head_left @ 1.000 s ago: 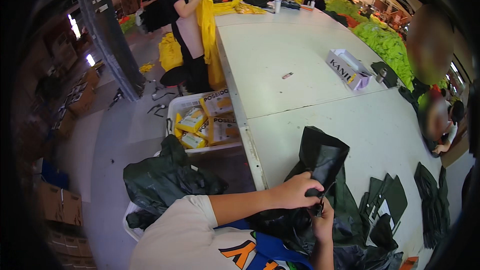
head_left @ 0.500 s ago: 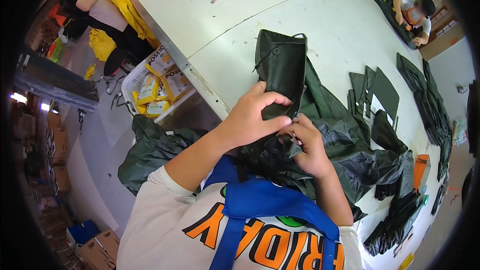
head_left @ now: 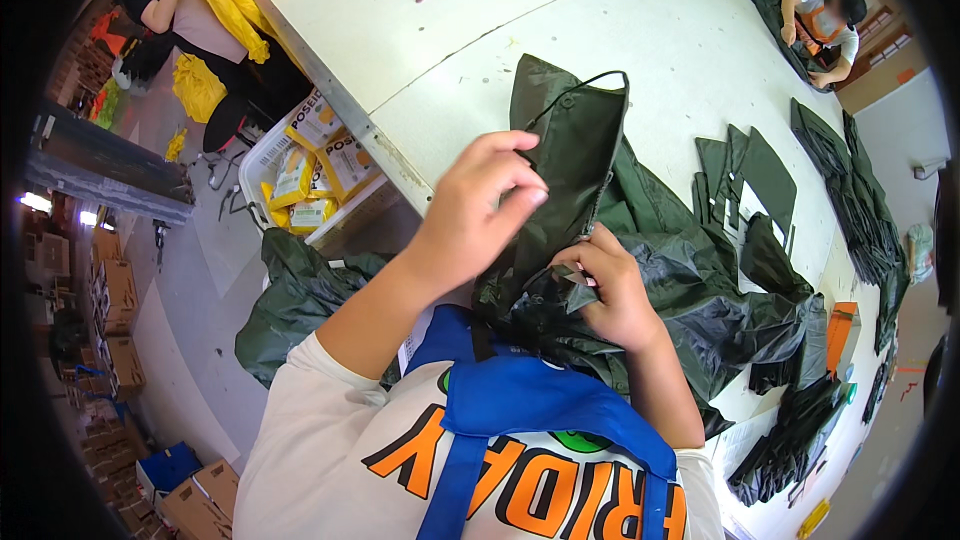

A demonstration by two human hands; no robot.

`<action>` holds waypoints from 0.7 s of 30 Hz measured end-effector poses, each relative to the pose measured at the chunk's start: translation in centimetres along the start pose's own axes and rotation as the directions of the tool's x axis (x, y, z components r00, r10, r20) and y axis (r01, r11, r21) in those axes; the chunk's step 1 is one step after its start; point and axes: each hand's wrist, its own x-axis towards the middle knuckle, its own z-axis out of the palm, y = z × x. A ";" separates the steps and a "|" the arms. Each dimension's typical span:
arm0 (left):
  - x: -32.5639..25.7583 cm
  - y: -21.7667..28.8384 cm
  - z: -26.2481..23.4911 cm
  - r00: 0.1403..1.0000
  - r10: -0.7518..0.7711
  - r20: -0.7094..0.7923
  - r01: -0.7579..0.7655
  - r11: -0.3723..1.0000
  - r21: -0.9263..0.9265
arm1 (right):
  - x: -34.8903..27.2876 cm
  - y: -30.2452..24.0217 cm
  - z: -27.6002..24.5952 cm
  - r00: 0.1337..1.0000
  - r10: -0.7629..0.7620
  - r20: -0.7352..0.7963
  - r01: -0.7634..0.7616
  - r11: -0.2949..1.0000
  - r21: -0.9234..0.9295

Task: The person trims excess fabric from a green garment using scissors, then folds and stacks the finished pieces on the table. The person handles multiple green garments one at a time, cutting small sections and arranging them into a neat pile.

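Observation:
A dark green waterproof jacket [head_left: 660, 230] lies bunched over the table edge in front of me. Its upright collar or hood part [head_left: 575, 140] has a black drawcord and a snap, with a zip [head_left: 597, 205] along the right side. My right hand [head_left: 615, 290] is closed on the jacket beside the lower end of the zip. A small flat piece, partly metallic, shows between those fingers; its kind is unclear. Just left of the collar part, my left hand [head_left: 480, 205] is raised, fingers apart and holding nothing; I cannot tell whether it brushes the fabric.
The white table [head_left: 450, 10] has a metal edge on the left. Below that edge sits a white bin [head_left: 262, 175] of yellow packets. Dark green cut pieces [head_left: 745, 175] and folded garments [head_left: 850, 200] lie to the right. Two people work at the far left and far right.
My left hand has let go near the zip and moved up and left. The collar part has opened wider, its cord now arching above it. My right hand has stayed nearly in place.

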 end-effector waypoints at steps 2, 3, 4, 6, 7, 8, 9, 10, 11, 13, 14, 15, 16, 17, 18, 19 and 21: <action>-0.3 -1.2 -1.1 0.969 -0.244 0.043 0.246 0.930 -0.273 | -0.2 0.4 0.0 1.000 -0.011 -0.009 0.011 1.000 0.002; -0.5 -2.3 -1.8 0.931 -0.358 0.071 0.353 0.832 -0.428 | -0.3 0.6 0.0 1.000 -0.017 -0.012 0.017 1.000 0.002; -0.4 -3.3 -2.9 0.911 -0.404 0.079 0.393 0.798 -0.458 | -0.4 0.6 -0.1 1.000 -0.007 -0.015 0.007 1.000 -0.001; -1.5 -8.3 -4.7 0.848 -0.495 0.189 0.475 0.552 -0.685 | -0.7 0.6 -0.3 1.000 0.012 -0.017 -0.012 1.000 -0.004; -2.4 -10.6 -5.8 0.765 -0.584 0.270 0.623 0.565 -0.541 | -0.6 0.4 -0.3 1.000 0.003 -0.014 -0.003 1.000 -0.003; -3.7 -12.8 -6.6 0.661 -0.676 0.326 0.751 0.605 -0.266 | -0.4 0.2 -0.3 1.000 -0.002 -0.006 0.002 1.000 -0.004; -5.2 -14.7 -7.2 0.575 -0.752 0.323 0.773 0.628 0.087 | -0.1 0.0 -0.2 1.000 -0.010 -0.002 0.010 1.000 -0.003; -6.3 -15.0 -7.0 0.521 -0.800 0.299 0.697 0.600 0.392 | -0.1 0.0 -0.3 1.000 -0.007 0.006 0.007 1.000 -0.007; -6.6 -15.7 -7.3 0.487 -0.828 0.276 0.619 0.551 0.560 | -0.1 0.0 -0.3 1.000 -0.005 0.014 0.006 1.000 -0.008; -6.3 -14.6 -7.2 0.516 -0.824 0.234 0.504 0.513 0.696 | 0.2 0.1 -0.2 1.000 -0.009 0.020 0.010 1.000 -0.016; -7.4 -13.4 -6.4 0.839 -0.505 0.205 0.131 0.552 0.824 | 0.2 0.2 0.0 1.000 -0.009 0.022 0.009 1.000 -0.020; -6.2 -10.0 -4.9 0.921 -0.364 0.140 0.167 0.691 0.703 | 0.1 0.2 0.1 1.000 -0.006 0.026 0.007 0.999 -0.032; -3.8 -5.8 -3.2 0.975 -0.218 0.044 0.157 0.816 0.556 | 0.0 0.3 0.0 1.000 -0.008 0.016 0.008 0.999 -0.050; -2.7 -3.3 -2.4 0.971 -0.233 0.061 0.210 0.944 0.254 | 0.0 0.1 0.0 1.000 -0.016 0.010 0.017 0.998 -0.054; -1.5 -2.0 -1.8 0.990 -0.033 0.135 0.025 0.998 0.057 | -0.2 -0.1 0.0 1.000 -0.021 0.005 0.021 0.998 -0.059; -1.3 -1.3 -1.0 0.986 0.035 0.165 -0.021 0.996 -0.081 | 0.0 -0.3 0.1 1.000 -0.027 0.016 0.028 0.997 -0.068; -0.8 0.4 0.2 0.979 0.128 0.159 -0.119 0.991 -0.065 | 0.2 -0.6 0.0 0.999 -0.033 0.038 0.037 0.995 -0.088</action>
